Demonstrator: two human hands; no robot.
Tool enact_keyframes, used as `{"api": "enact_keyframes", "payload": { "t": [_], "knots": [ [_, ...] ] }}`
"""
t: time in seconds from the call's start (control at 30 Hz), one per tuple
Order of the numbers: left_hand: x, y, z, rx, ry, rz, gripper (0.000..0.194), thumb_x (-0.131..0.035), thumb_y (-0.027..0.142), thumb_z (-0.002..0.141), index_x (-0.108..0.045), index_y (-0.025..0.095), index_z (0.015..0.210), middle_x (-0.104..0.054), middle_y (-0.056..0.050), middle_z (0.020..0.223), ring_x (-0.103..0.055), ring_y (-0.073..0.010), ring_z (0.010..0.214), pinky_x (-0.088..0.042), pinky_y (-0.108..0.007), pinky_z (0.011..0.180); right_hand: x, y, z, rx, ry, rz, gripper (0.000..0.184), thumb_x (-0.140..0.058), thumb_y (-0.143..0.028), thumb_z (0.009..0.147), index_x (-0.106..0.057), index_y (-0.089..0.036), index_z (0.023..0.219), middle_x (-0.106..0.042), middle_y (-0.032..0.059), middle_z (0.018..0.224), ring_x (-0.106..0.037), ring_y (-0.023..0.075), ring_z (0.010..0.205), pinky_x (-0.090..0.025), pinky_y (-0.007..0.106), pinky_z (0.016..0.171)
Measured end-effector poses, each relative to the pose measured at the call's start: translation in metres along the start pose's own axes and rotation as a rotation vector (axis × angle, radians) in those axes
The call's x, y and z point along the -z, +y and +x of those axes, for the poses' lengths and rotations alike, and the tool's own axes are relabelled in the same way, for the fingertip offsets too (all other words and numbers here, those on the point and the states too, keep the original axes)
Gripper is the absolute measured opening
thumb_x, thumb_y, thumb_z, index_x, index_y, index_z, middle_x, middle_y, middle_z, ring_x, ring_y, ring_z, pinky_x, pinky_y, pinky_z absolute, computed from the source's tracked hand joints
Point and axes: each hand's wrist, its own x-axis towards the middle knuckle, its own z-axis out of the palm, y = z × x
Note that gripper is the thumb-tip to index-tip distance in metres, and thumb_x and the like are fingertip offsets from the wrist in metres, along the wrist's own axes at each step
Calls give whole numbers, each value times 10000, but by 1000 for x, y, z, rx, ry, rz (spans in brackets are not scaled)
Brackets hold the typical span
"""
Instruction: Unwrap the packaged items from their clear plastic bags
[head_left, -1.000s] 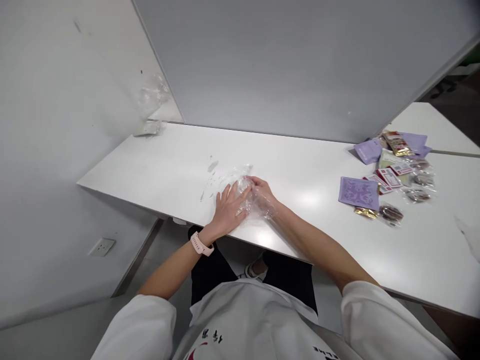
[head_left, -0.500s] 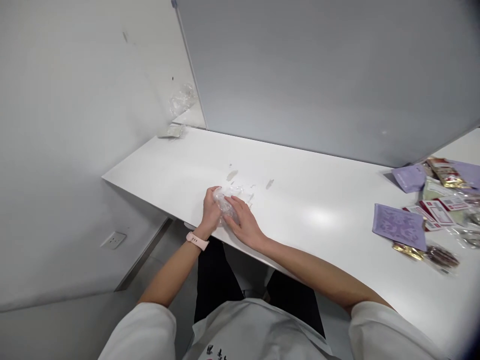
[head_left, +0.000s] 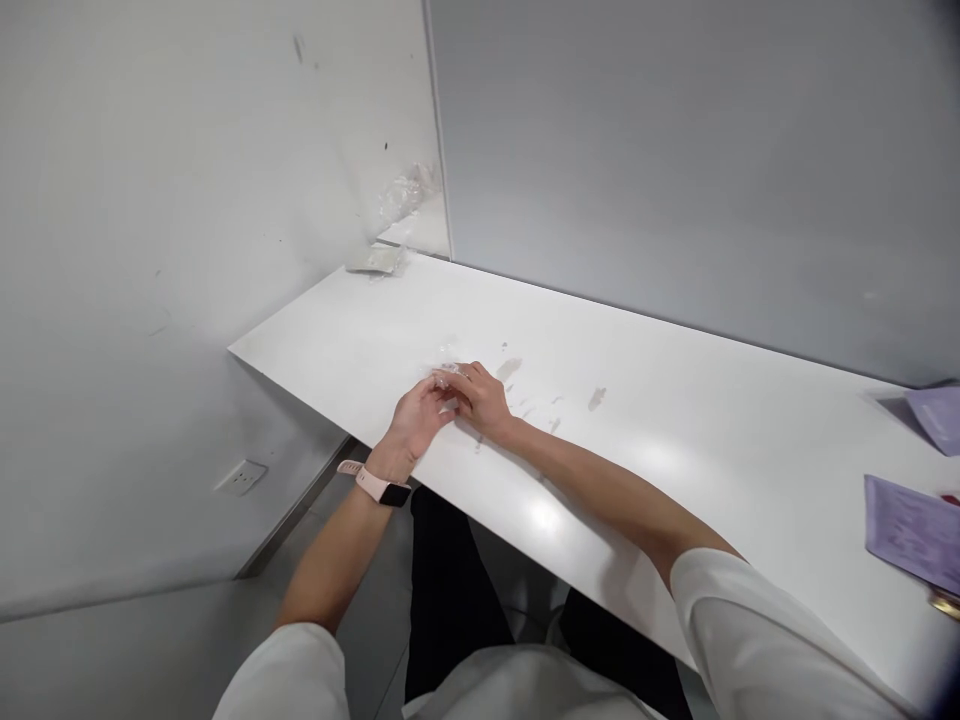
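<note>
Crumpled clear plastic film [head_left: 448, 368] shows between my two hands, over the left part of the white table [head_left: 675, 430]. My left hand [head_left: 411, 425], palm turned upward and inward, is closed around the near side of the film. From the right, my right hand [head_left: 481, 400] curls its fingers over the same film and presses against the left fingertips. Most of the film is hidden by the fingers. A pink band with a dark watch face [head_left: 394, 494] circles my left wrist.
A pale green packet [head_left: 376, 260] with clear wrapping lies at the back left corner, by the grey partition [head_left: 675, 180]. Purple pouches [head_left: 911, 530] lie at the right edge. Grey smears [head_left: 597, 398] mark the tabletop. A wall socket [head_left: 241, 477] is at lower left.
Both hands gather the film into a smaller bundle and lift it off the tabletop. My left hand has rolled palm up. The view has swung left, pushing the pouches toward the right edge.
</note>
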Motion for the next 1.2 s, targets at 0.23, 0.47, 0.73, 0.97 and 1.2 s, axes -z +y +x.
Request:
{"api": "enact_keyframes", "payload": {
  "t": [0.23,0.47,0.73,0.97,1.2],
  "knots": [
    [40,59,81,-505,573,232,434,-538,170,827,-572,247,1253,-541,-60,1415,-464,-213,1354,-370,-377,1125,-12,40,78,270,-72,-45,361,-382,-232,999,-715,-254,1136,-615,78,1387,-458,273,1352,-476,535,1066],
    [56,57,139,-994,892,511,388,-397,219,940,-465,206,1321,-475,-122,1477,-371,-209,1435,-283,-402,1177,-18,101,220,500,-194,-260,426,-312,-262,1052,-609,-186,1349,-525,90,1502,-325,191,1499,-269,462,1258],
    [49,43,145,-1197,792,828,355,-330,293,1012,-539,149,1260,-564,-188,1395,-501,-245,1339,-349,-437,1122,-31,121,384,293,66,-490,494,-177,-160,1057,-453,-25,1444,-146,188,1668,58,268,1562,28,611,1202],
    [51,38,147,-1187,811,851,341,-344,233,1005,-543,142,1267,-602,-174,1351,-525,-229,1311,-357,-424,1118,-124,68,416,27,-86,-468,700,-498,-521,957,-386,-140,1533,-384,187,1565,-272,374,1472,-167,597,1180],
    [60,39,159,-846,826,946,481,-285,331,1034,-390,208,1486,-370,-148,1593,-301,-243,1503,-237,-494,1212,-119,81,359,-6,-265,-417,635,-516,-486,930,-443,-263,1520,-489,150,1468,-420,378,1310,-309,548,1069]
  ]
}}
